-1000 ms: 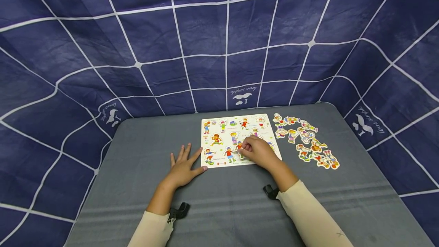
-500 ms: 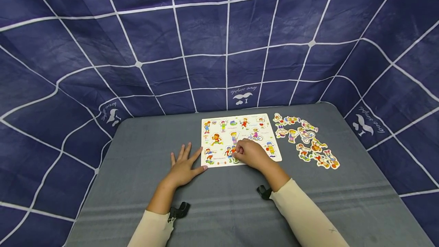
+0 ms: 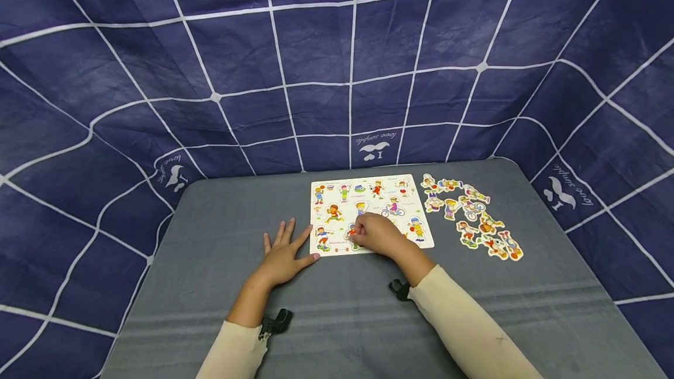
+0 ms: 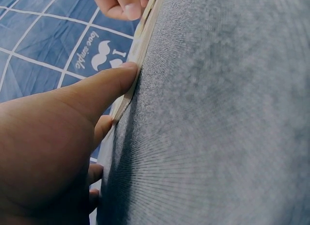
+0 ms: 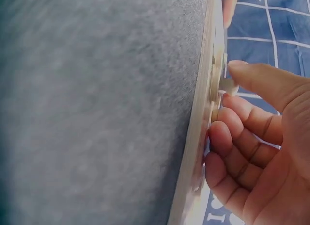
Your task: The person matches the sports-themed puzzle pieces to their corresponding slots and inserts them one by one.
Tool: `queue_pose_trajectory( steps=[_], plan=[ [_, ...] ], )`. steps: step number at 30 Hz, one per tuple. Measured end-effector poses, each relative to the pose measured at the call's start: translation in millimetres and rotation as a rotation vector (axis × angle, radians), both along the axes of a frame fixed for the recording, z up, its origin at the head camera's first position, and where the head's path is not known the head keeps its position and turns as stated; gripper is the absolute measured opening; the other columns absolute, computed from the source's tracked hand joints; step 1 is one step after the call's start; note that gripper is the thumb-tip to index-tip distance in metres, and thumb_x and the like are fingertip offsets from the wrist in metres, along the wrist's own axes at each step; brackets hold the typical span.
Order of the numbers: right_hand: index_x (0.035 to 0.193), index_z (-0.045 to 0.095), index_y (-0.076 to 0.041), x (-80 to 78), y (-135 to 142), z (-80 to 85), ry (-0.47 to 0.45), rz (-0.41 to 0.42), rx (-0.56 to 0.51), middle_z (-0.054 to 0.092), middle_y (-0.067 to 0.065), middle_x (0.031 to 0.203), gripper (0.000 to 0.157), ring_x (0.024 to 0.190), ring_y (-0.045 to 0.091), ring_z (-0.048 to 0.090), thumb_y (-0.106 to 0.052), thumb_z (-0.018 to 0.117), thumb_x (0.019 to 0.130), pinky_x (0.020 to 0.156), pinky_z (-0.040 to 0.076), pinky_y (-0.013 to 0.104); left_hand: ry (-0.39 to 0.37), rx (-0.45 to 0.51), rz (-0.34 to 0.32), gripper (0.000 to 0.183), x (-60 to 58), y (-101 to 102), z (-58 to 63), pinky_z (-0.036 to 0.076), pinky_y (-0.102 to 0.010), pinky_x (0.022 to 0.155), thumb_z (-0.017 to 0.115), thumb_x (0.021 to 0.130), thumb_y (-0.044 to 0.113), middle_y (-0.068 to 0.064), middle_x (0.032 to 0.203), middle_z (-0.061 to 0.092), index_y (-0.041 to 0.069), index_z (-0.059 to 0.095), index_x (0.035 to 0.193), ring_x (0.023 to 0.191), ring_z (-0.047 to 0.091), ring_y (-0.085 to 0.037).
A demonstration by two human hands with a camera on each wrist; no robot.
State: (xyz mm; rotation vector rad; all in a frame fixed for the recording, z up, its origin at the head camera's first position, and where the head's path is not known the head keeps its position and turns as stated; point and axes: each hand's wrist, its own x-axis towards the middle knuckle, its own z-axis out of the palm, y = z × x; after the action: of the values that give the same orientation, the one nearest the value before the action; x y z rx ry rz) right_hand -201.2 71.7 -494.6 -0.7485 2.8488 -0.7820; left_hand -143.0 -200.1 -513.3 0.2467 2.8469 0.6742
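A white puzzle board [image 3: 349, 209] with small sports figures and lettering lies on the grey table. My right hand [image 3: 383, 234] is over its lower middle, fingers curled and hiding part of the board. Thumb and index finger pinch the pale knob [image 5: 228, 86] of a flat figure-shaped puzzle piece [image 5: 215, 84], close against the board in the right wrist view. Spread flat at the board's left edge is my left hand [image 3: 283, 261], fingertips on the table and thumb at the lower left corner. In the left wrist view its thumb [image 4: 123, 77] touches the board's edge.
Several loose figure-shaped puzzle pieces [image 3: 487, 224] lie in a group to the right of the board. Behind and on both sides of the grey table [image 3: 337, 320] hangs a dark blue cloth [image 3: 310, 51] with white lines.
My right hand has moved left across the lower part of the board with the puzzle piece, uncovering the bicycle and the figure at lower right. My left hand has stayed in place.
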Motion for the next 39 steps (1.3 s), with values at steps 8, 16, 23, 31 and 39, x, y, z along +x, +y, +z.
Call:
queue_pose_trajectory(
  steps=[8, 16, 23, 31, 39],
  plan=[
    [0.068, 0.056, -0.017, -0.9, -7.2, 7.2, -0.033, -0.018, 0.035, 0.051, -0.004, 0.069, 0.032, 0.062, 0.011, 0.046, -0.028, 0.078, 0.089, 0.059, 0.036, 0.026, -0.015, -0.004, -0.001, 0.079, 0.5, 1.2, 2.3, -0.012, -0.074, 0.117, 0.06, 0.092, 0.065, -0.016, 0.171, 0.006, 0.034, 0.033, 0.159, 0.158, -0.004, -0.04],
    [0.072, 0.059, -0.017, -1.5, -6.8, 6.4, -0.06, -0.036, 0.035, 0.054, -0.004, 0.072, 0.026, 0.064, 0.011, 0.048, -0.025, 0.079, 0.087, 0.06, 0.039, 0.028, -0.019, -0.005, -0.004, 0.079, 0.2, 1.3, 1.5, -0.012, -0.074, 0.117, 0.06, 0.092, 0.065, -0.016, 0.171, 0.006, 0.034, 0.032, 0.159, 0.158, -0.005, -0.04],
    [0.072, 0.058, -0.017, -1.5, -7.2, 5.0, -0.077, -0.047, 0.022, 0.054, -0.004, 0.073, 0.025, 0.065, 0.011, 0.049, -0.024, 0.079, 0.086, 0.061, 0.039, 0.028, -0.006, -0.008, -0.007, 0.079, -0.8, -0.2, 0.5, -0.012, -0.075, 0.116, 0.06, 0.092, 0.065, -0.017, 0.171, 0.007, 0.033, 0.033, 0.159, 0.158, -0.004, -0.042],
    [0.073, 0.059, -0.018, 0.2, -7.7, 4.3, -0.074, -0.058, 0.042, 0.054, -0.005, 0.074, 0.025, 0.066, 0.01, 0.049, -0.025, 0.079, 0.086, 0.061, 0.039, 0.028, -0.017, -0.002, -0.005, 0.079, 0.6, 0.3, 1.2, -0.012, -0.074, 0.116, 0.06, 0.092, 0.065, -0.016, 0.171, 0.006, 0.033, 0.032, 0.159, 0.158, -0.005, -0.041],
    [0.082, 0.063, -0.017, 2.0, -4.4, 4.9, -0.122, -0.06, -0.004, 0.057, -0.004, 0.078, 0.019, 0.069, 0.01, 0.05, -0.027, 0.078, 0.086, 0.064, 0.041, 0.027, -0.01, -0.006, -0.002, 0.079, 0.6, -0.4, 0.3, -0.011, -0.075, 0.116, 0.06, 0.092, 0.065, -0.016, 0.171, 0.006, 0.033, 0.033, 0.159, 0.158, -0.004, -0.041]
  ],
)
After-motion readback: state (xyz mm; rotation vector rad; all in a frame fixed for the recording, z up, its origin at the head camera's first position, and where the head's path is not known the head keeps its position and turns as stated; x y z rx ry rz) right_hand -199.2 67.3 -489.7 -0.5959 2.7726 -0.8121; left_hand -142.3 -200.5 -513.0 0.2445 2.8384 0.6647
